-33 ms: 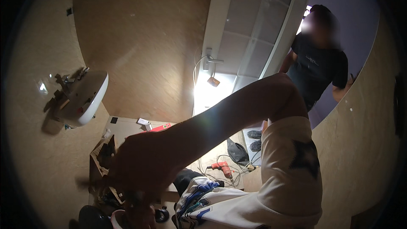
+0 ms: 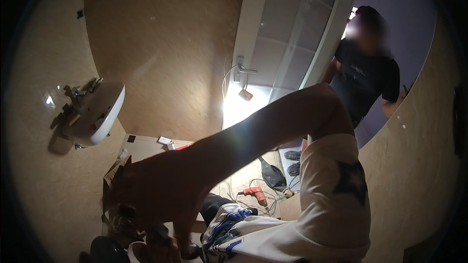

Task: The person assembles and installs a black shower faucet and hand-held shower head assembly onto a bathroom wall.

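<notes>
My right arm in a white sleeve with a dark star reaches across to the lower left. At its end my right hand (image 2: 153,190) is in deep shadow, back up, with the thumb stretched downward apart from the fingers. Below it is an open container (image 2: 111,178) of dark items, mostly hidden by the hand. Under the thumb, at the lower edge, my left hand (image 2: 165,252) shows in part, fingers curled near a small dark piece (image 2: 157,232); what it holds is unclear. Close by are a pale round-rimmed vessel (image 2: 136,252) and a black round object (image 2: 108,250).
A white washbasin (image 2: 117,104) juts from the left wall. A red power drill (image 2: 254,194), loose cable and a black bag (image 2: 273,174) lie on the floor. Small white boxes (image 2: 165,141) stand by the wall. In the doorway beside the white door (image 2: 251,24) stands a person (image 2: 365,78).
My right hand has moved left and slightly down over the container, and its thumb now stands out. A red strip behind the hand is more covered. The person in the doorway has hardly moved.
</notes>
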Demonstrator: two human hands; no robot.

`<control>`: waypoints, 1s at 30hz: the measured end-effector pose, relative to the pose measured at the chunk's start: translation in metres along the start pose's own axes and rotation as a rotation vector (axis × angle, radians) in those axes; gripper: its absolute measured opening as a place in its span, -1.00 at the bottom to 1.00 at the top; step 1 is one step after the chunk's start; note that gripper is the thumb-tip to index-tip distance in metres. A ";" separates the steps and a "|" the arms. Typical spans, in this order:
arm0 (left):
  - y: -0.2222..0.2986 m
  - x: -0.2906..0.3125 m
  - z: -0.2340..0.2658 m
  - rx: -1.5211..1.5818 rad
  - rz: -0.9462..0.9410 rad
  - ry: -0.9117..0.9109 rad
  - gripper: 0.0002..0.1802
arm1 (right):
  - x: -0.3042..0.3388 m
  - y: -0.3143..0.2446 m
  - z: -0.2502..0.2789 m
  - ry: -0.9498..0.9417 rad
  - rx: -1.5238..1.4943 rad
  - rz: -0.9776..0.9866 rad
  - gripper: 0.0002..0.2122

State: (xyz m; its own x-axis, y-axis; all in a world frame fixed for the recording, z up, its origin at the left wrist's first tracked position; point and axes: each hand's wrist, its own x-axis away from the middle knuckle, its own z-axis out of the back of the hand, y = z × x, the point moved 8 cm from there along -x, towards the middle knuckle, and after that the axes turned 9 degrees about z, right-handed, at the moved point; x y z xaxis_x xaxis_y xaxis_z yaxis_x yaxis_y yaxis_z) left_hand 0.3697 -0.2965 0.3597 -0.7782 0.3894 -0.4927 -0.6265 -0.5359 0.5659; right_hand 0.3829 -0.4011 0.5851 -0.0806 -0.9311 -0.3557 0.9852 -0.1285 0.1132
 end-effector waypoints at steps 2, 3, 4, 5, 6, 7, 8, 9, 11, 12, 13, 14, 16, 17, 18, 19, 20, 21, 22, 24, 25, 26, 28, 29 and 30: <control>-0.001 0.002 -0.015 -0.035 0.041 -0.079 -0.63 | 0.008 0.003 0.001 -0.002 -0.006 -0.003 -0.67; 0.000 -0.001 -0.021 0.002 0.088 -0.123 -0.64 | 0.010 0.005 -0.002 0.000 -0.015 0.000 -0.66; 0.001 -0.006 -0.028 0.048 0.134 -0.165 -0.65 | 0.012 0.007 -0.005 0.000 -0.020 -0.001 -0.65; 0.000 -0.012 -0.036 0.106 0.180 -0.206 -0.66 | 0.014 0.015 -0.007 -0.003 -0.035 0.002 -0.65; -0.008 -0.015 -0.036 0.166 0.238 -0.242 -0.67 | 0.005 0.020 -0.016 0.001 -0.063 0.034 -0.64; -0.017 -0.012 -0.029 0.240 0.316 -0.272 -0.68 | -0.013 0.024 -0.023 0.009 -0.107 0.075 -0.63; -0.019 -0.013 -0.032 0.323 0.351 -0.316 -0.69 | -0.029 0.028 -0.031 -0.004 -0.152 0.101 -0.63; -0.017 -0.007 -0.021 0.375 0.384 -0.324 -0.70 | -0.058 0.019 -0.036 -0.014 -0.191 0.163 -0.62; 0.016 -0.004 -0.031 0.481 0.320 -0.361 -0.72 | -0.073 -0.016 -0.030 -0.153 -0.213 0.173 -0.60; 0.039 -0.013 -0.050 0.500 0.252 -0.395 -0.73 | -0.059 -0.034 -0.024 -0.202 -0.204 0.177 -0.59; 0.044 -0.014 -0.059 0.486 0.241 -0.363 -0.74 | -0.047 -0.044 -0.023 -0.223 -0.218 0.239 -0.59; 0.033 -0.011 -0.066 0.486 0.270 -0.286 -0.74 | -0.045 -0.046 -0.035 -0.250 -0.263 0.329 -0.58; 0.017 -0.022 -0.073 0.496 0.254 -0.151 -0.76 | -0.047 -0.040 -0.062 -0.323 -0.306 0.414 -0.56; 0.013 -0.028 -0.066 0.468 0.263 -0.070 -0.76 | -0.049 -0.038 -0.064 -0.329 -0.294 0.446 -0.56; 0.007 -0.027 -0.052 0.409 0.293 0.012 -0.77 | -0.055 -0.040 -0.067 -0.302 -0.288 0.470 -0.55; -0.002 -0.016 -0.035 0.347 0.368 0.110 -0.78 | -0.061 -0.043 -0.077 -0.273 -0.294 0.485 -0.54; -0.014 0.009 -0.020 0.293 0.503 0.235 -0.78 | -0.065 -0.048 -0.103 -0.217 -0.315 0.524 -0.59; -0.025 0.024 -0.007 0.241 0.638 0.375 -0.79 | -0.074 -0.052 -0.123 -0.267 -0.318 0.527 -0.67; -0.036 0.048 -0.003 0.365 0.867 0.572 -0.82 | -0.070 -0.042 -0.159 -0.365 -0.319 0.447 -0.71; -0.057 0.082 -0.013 0.369 0.793 0.813 -0.81 | -0.060 -0.009 -0.239 -0.534 -0.291 0.262 -0.73; -0.068 0.094 -0.024 0.357 0.864 0.818 -0.81 | -0.056 0.013 -0.268 -0.612 -0.269 0.151 -0.72; -0.085 0.104 -0.036 0.343 0.930 0.816 -0.81 | -0.073 0.004 -0.272 -0.592 -0.305 0.218 -0.73; -0.096 0.128 -0.055 0.274 1.160 0.862 -0.78 | -0.093 -0.035 -0.267 -0.553 -0.389 0.328 -0.73; -0.105 0.140 -0.079 0.460 1.070 0.925 -0.78 | -0.096 -0.065 -0.260 -0.550 -0.454 0.402 -0.72; -0.101 0.137 -0.080 0.588 0.993 0.880 -0.78 | -0.095 -0.081 -0.252 -0.547 -0.501 0.436 -0.71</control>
State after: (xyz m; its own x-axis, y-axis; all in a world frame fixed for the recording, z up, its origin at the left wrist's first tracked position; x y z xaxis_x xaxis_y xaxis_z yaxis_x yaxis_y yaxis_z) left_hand 0.3297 -0.2484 0.1819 -0.7508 -0.6454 0.1405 0.0496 0.1569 0.9864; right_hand 0.3491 -0.2164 0.3756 0.3861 -0.9125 0.1355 0.8851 0.3250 -0.3333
